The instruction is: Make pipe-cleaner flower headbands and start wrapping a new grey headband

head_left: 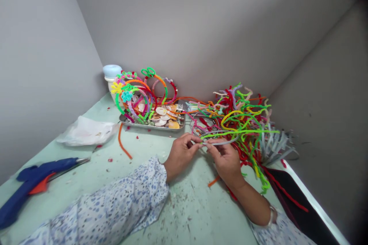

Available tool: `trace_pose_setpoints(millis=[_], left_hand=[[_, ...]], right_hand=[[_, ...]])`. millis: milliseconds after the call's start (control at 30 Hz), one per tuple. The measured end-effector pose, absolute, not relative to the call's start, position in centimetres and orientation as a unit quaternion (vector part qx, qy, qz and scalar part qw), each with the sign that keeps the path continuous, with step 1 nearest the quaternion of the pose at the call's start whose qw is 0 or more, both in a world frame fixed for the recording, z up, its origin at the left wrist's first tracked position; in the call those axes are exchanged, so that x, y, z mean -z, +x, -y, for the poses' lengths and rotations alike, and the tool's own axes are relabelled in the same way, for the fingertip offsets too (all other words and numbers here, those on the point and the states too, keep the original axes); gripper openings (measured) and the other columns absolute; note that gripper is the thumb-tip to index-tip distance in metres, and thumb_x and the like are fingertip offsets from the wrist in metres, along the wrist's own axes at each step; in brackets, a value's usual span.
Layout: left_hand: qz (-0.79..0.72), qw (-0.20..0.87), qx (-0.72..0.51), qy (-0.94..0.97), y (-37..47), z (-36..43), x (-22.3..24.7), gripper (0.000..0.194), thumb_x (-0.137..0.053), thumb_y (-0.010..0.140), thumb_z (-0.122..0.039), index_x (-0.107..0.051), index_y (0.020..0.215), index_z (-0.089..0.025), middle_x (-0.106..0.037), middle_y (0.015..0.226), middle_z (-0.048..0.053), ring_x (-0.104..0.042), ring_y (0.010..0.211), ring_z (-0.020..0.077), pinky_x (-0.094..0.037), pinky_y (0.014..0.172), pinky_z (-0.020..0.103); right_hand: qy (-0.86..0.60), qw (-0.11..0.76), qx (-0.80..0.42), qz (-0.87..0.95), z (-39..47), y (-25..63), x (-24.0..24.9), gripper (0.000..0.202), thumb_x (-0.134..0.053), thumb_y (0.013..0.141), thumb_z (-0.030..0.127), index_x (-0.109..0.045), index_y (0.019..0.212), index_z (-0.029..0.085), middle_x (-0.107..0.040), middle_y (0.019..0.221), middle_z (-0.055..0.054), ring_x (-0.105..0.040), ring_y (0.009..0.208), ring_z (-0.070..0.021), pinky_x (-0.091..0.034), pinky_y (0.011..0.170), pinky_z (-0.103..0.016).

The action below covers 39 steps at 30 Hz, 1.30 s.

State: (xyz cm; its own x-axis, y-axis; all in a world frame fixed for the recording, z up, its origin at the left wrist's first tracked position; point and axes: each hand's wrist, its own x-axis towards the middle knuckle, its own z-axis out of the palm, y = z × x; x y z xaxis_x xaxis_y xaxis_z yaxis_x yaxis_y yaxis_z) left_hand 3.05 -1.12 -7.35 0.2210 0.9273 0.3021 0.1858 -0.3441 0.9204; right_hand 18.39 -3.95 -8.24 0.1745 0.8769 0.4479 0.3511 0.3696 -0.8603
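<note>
My left hand pinches the end of a bright green pipe cleaner near the middle of the table. Fingertip to fingertip with it, my right hand is closed on a thin grey headband, whose curve runs back over the fingers. The green stem extends to the right above the right hand. Where the two ends meet, between the fingertips, the detail is too small to make out.
Colourful headbands stand in a metal tray of shell-like pieces. Behind it is a white bottle. Tangled pipe cleaners and grey strips lie right. A plastic bag and blue glue gun lie left.
</note>
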Motion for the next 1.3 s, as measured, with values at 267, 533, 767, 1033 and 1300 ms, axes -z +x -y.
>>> trace_pose_setpoints(millis=[267, 533, 767, 1033, 1300], left_hand=[[-0.405, 0.398, -0.466, 0.679, 3.03, 1.12, 7.61, 0.012, -0.059, 0.079, -0.025, -0.066, 0.083, -0.016, -0.061, 0.079, 0.002, -0.051, 0.066, 0.0102, -0.039, 0.06, 0.021], [-0.396, 0.403, -0.457, 0.687, 2.93, 1.16, 7.59, 0.013, -0.056, 0.081, -0.026, -0.064, 0.084, -0.016, -0.06, 0.08, 0.002, -0.051, 0.069, 0.0111, -0.039, 0.062, 0.022], [-0.394, 0.4, -0.46, 0.688, 2.96, 1.23, 7.54, 0.012, -0.055, 0.082, -0.026, -0.063, 0.084, -0.017, -0.06, 0.081, 0.002, -0.052, 0.07, 0.0116, -0.04, 0.062, 0.022], [-0.409, 0.385, -0.475, 0.678, 3.06, 1.22, 7.51, 0.012, -0.059, 0.08, -0.026, -0.063, 0.087, -0.017, -0.058, 0.082, 0.0, -0.049, 0.062, 0.0087, -0.039, 0.059, 0.021], [-0.413, 0.372, -0.467, 0.687, 2.97, 1.19, 7.31, 0.013, -0.058, 0.08, -0.027, -0.065, 0.083, -0.016, -0.057, 0.077, 0.0, -0.049, 0.063, 0.0097, -0.039, 0.06, 0.022]], right_hand=[[-0.504, 0.572, -0.225, 0.607, 3.94, 18.47, 8.38, 0.011, -0.064, 0.08, 0.028, -0.063, 0.088, 0.02, -0.067, 0.084, -0.004, -0.064, 0.073, -0.0174, -0.053, 0.068, -0.031], [-0.498, 0.561, -0.194, 0.632, 3.95, 18.5, 8.41, 0.01, -0.063, 0.08, 0.025, -0.063, 0.089, 0.019, -0.067, 0.086, -0.005, -0.064, 0.077, -0.018, -0.052, 0.072, -0.032], [-0.493, 0.566, -0.19, 0.633, 3.92, 18.43, 8.57, 0.009, -0.063, 0.08, 0.024, -0.063, 0.089, 0.02, -0.066, 0.087, -0.005, -0.063, 0.081, -0.0184, -0.052, 0.074, -0.033], [-0.499, 0.567, -0.193, 0.626, 3.9, 18.4, 8.51, 0.01, -0.062, 0.081, 0.025, -0.063, 0.089, 0.021, -0.066, 0.087, -0.004, -0.064, 0.079, -0.0182, -0.052, 0.074, -0.033], [-0.505, 0.561, -0.19, 0.627, 3.89, 18.48, 8.55, 0.011, -0.062, 0.081, 0.027, -0.063, 0.089, 0.02, -0.066, 0.088, -0.005, -0.064, 0.08, -0.0192, -0.053, 0.076, -0.036]])
